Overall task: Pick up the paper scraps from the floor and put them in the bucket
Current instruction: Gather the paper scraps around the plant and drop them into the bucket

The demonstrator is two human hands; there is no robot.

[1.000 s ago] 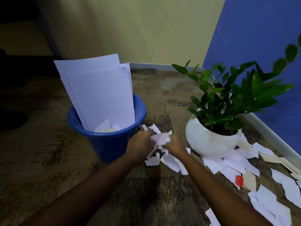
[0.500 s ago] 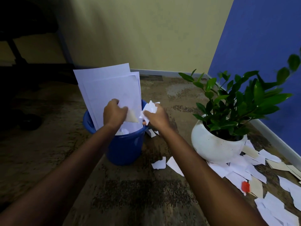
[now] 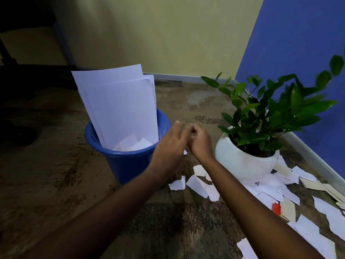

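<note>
A blue bucket [image 3: 119,161] stands on the floor with large white sheets [image 3: 119,107] leaning up out of it and several small scraps inside. My left hand [image 3: 170,144] hovers just right of the bucket's rim, fingers apart and empty. My right hand [image 3: 200,142] is beside it, touching it, fingers curled with nothing visible in them. White paper scraps [image 3: 197,184] lie on the floor below my hands. More scraps [image 3: 280,191] spread around the plant pot and toward the right.
A white round pot [image 3: 244,165] with a green plant [image 3: 276,113] stands right of my hands. A small red piece [image 3: 276,208] lies among the scraps. The blue wall [image 3: 298,53] and its skirting run along the right; dark furniture [image 3: 22,71] sits at left.
Both hands were over the bucket holding scraps; now they have pulled back to the right of it with nothing in them. More scraps lie inside the bucket.
</note>
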